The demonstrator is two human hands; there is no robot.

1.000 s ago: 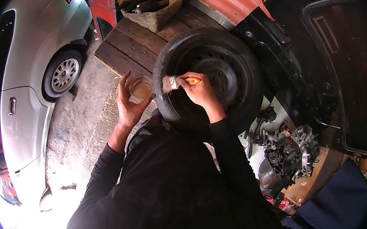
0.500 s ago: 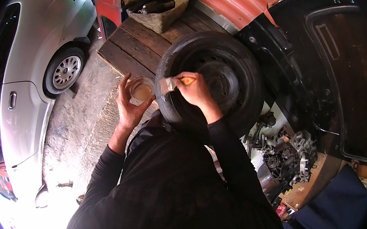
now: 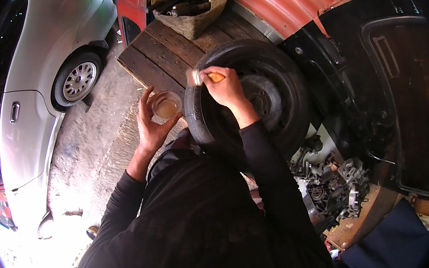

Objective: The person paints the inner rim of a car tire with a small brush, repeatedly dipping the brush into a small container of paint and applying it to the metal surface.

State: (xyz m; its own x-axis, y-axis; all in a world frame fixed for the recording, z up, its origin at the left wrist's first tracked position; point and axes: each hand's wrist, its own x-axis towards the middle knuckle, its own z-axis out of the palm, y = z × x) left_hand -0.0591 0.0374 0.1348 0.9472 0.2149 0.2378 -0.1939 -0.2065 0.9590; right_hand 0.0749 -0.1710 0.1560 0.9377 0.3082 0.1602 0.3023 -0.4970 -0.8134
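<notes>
A black tire on a dark steel wheel [image 3: 203,113] lies on a wooden bench in front of me. My right hand [image 3: 224,87] is closed around the orange handle of a paintbrush [image 3: 216,77]. Its pale bristles, blurred, are at the tire's upper left sidewall; whether they touch it I cannot tell. To the left of the tire, my left hand [image 3: 152,128] grips a small clear plastic cup [image 3: 167,106] between thumb and fingers. Cloudy, pale tan liquid sits in the cup.
The plank bench [image 3: 163,51] carries a worn bag [image 3: 186,25] of dark tools at the back. A silver car [image 3: 35,65] stands at left. On the right are a large black car panel [image 3: 344,69], metal engine parts [image 3: 335,189] and dark blue cloth [image 3: 390,244].
My right hand has moved the paintbrush up along the tire's left sidewall, away from me. The left hand holds the cup in nearly the same place.
</notes>
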